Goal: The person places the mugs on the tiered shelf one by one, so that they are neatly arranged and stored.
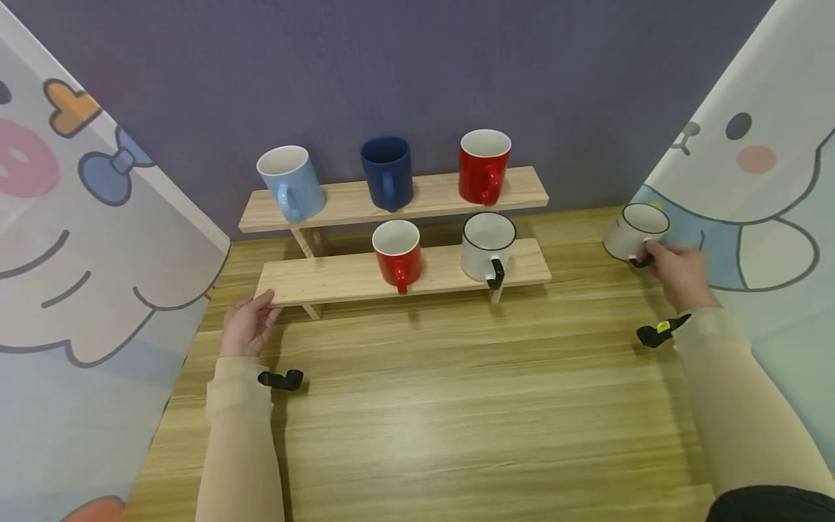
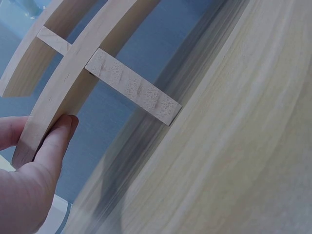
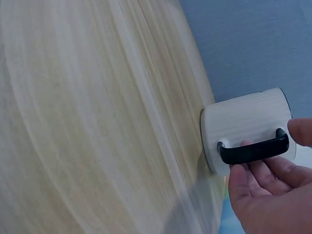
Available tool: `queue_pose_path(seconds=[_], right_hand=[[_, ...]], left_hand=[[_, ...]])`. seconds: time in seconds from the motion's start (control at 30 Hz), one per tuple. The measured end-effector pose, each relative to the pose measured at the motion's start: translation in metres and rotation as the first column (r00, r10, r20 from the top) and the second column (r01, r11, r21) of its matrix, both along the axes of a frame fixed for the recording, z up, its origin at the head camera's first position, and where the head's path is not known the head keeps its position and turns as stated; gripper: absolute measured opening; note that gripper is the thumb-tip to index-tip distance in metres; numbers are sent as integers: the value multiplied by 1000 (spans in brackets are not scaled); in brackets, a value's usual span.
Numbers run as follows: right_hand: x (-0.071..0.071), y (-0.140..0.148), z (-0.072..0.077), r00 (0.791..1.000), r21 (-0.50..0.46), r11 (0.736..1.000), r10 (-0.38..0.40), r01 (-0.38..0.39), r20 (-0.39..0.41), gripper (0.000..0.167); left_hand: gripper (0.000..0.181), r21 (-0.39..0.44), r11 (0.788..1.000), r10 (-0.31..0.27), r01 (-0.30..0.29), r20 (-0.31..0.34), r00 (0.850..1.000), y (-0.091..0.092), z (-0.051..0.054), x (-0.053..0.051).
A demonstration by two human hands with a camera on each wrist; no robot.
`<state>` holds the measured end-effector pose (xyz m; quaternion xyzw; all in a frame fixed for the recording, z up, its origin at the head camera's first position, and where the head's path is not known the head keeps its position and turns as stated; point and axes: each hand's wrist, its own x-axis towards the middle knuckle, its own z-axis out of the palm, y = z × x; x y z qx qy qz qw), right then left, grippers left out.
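My left hand [image 1: 248,326] pinches the front left end of the lower wooden shelf board [image 1: 320,279]. In the left wrist view the fingers lie on both faces of that board [image 2: 58,105]. Far to the right, my right hand [image 1: 681,275] holds a white enamel-style mug [image 1: 626,238] by its black handle [image 3: 253,150]. This mug's base is at the tabletop. On the lower board stand a red mug [image 1: 398,254] and a second white mug with black rim [image 1: 484,250]. The upper board [image 1: 339,199] carries a light blue mug [image 1: 300,188], a dark blue mug [image 1: 385,177] and another red mug [image 1: 479,174].
Both boards form a two-step rack on slanted wooden legs [image 1: 312,312], set on a wood-grain table [image 1: 417,406]. Behind it rises a dark grey-blue wall [image 1: 404,65]. Cartoon-printed panels [image 1: 91,239] [image 1: 789,217] slope in at left and right.
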<state>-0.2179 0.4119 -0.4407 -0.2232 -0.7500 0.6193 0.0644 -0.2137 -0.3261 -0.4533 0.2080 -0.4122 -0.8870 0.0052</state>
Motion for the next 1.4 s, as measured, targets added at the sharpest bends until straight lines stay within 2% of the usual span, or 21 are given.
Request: queue_pose_path(seconds=[0.07, 0.17, 0.47, 0.73, 1.0, 1.13, 1.4], right_hand=[[-1, 2, -2, 1000, 17, 1000, 16, -16, 2, 33], [-3, 3, -4, 999, 10, 999, 33, -33, -8, 33], [-5, 1, -6, 990, -121, 990, 59, -75, -130, 26], [-5, 0, -9, 984, -183, 979, 63, -94, -169, 27], [-6, 0, -13, 968, -369, 921, 32, -126, -250, 26], [-7, -1, -14, 964, -410, 903, 14, -126, -267, 25], [-7, -3, -17, 942, -529, 841, -76, -115, -326, 22]], left_hand=[[16, 2, 1000, -1, 1, 2, 1000, 0, 0, -1], [22, -1, 1000, -3, 3, 3, 1000, 0, 0, -1], [24, 5, 1000, -3, 3, -3, 1000, 0, 1, 0], [21, 5, 1000, 0, 0, 3, 1000, 0, 1, 0], [25, -5, 1000, -3, 3, 0, 1000, 0, 2, 0], [27, 3, 1000, -5, 5, -5, 1000, -1, 1, 0], [23, 8, 1000, 1, -1, 1, 1000, -1, 1, 0]])
